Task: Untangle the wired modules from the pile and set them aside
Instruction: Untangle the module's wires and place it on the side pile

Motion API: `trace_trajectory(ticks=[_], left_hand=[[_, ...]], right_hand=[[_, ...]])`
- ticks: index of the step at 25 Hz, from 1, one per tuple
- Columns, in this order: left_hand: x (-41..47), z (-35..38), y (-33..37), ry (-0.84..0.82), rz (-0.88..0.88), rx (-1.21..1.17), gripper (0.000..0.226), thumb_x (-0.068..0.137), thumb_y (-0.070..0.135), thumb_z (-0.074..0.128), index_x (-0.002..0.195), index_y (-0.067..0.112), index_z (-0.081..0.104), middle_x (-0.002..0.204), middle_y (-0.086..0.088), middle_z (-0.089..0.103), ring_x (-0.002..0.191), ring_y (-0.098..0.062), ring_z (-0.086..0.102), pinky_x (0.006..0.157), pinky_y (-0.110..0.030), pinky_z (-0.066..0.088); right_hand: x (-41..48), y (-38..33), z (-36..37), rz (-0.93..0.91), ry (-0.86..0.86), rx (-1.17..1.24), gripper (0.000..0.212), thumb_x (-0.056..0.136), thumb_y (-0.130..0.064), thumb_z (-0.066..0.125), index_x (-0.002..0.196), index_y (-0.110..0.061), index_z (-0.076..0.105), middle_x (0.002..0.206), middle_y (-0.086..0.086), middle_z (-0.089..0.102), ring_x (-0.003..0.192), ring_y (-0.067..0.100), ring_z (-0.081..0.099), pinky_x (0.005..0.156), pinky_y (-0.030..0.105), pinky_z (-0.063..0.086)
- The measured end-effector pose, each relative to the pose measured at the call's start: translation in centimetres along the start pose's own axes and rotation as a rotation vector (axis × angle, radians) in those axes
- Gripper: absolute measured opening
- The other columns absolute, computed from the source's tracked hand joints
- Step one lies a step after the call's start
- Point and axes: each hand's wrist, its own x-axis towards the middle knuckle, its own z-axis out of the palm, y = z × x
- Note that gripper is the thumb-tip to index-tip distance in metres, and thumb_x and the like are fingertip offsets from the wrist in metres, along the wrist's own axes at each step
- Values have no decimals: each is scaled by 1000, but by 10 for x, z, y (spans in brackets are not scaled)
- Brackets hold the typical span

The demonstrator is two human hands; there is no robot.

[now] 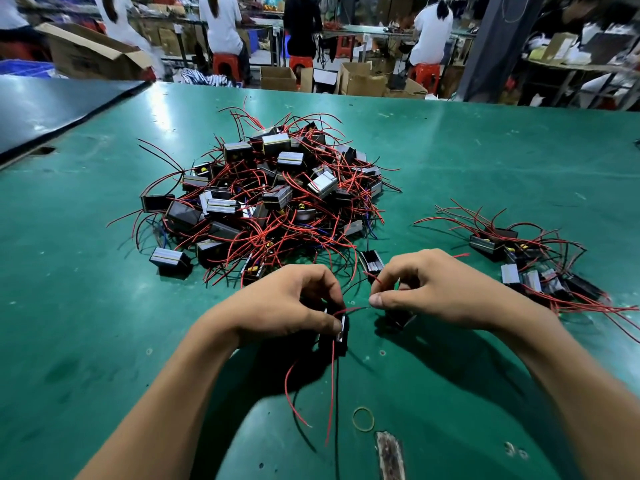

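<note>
Module (338,330) gripped by left hand (287,303) (right hand (440,289) pinches wire (355,308)).

Both forearms are bare along their full visible length. The left hand (287,303) and right hand (433,289) are uncovered, with short-trimmed thumbnails.

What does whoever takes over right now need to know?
Left hand grips one module.
Right hand pinches a red wire leading from it.
Tangled pile sits just beyond the hands; small set-aside group lies to the right.
Done: a few modules freed.
Left: free the held module, then most of the pile.
</note>
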Motion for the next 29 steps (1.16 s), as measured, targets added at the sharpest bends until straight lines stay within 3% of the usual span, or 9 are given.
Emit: trace_trajectory(ticks=[2,5,9,12,16,20,25,29], left_hand=[[3,3,0,43,22,-1,21,80,1,78,92,8,63,90,-5,75,75,-12,66,78,-30,56],[4,1,-2,85,16,6,18,80,0,77,88,5,62,87,-4,76,75,-13,67,78,-29,55],[4,3,-2,122,-10,82,22,78,4,79,90,9,62,84,-7,74,70,-14,65,74,-31,56],[6,4,-1,127,-21,109,22,79,3,79,90,11,61,80,-1,74,69,-12,64,74,-29,55],[6,5,0,123,-41,87,24,78,1,79,91,8,60,84,-9,74,70,-14,62,75,-34,55],[1,-3,0,86,5,115,19,79,-4,75,91,5,63,86,-7,75,75,-14,66,78,-33,55],[-3,-16,-1,89,-12,161,24,79,-13,68,92,7,68,90,-6,77,88,-24,73,83,-33,59],[-4,-10,3,248,37,294,24,76,-1,75,89,19,72,84,4,75,82,-7,70,80,-23,56]], right_hand=[[1,1,3,23,7,104,18,87,-45,73,82,-27,72,57,-3,65,49,10,55,53,19,41],[2,1,10,64,-34,197,26,94,-49,62,87,-25,71,57,6,68,51,15,62,55,23,46],[1,-3,15,114,-104,442,21,96,-35,64,88,-16,68,63,17,69,50,24,63,50,24,48],[3,-6,7,44,-96,406,9,92,-23,72,91,-14,70,70,10,69,55,19,67,53,25,51],[11,-9,2,-48,-96,141,7,90,-28,73,86,-23,73,65,-7,67,56,4,59,61,22,48],[14,-4,12,-15,-69,201,17,96,-27,67,83,-15,69,60,-3,64,52,13,60,56,27,48],[8,-1,12,127,-32,503,18,98,-19,62,89,-4,65,63,14,66,52,20,68,49,25,53],[3,-3,16,160,4,496,19,98,-22,62,92,-4,64,67,25,67,51,20,68,48,24,52]])
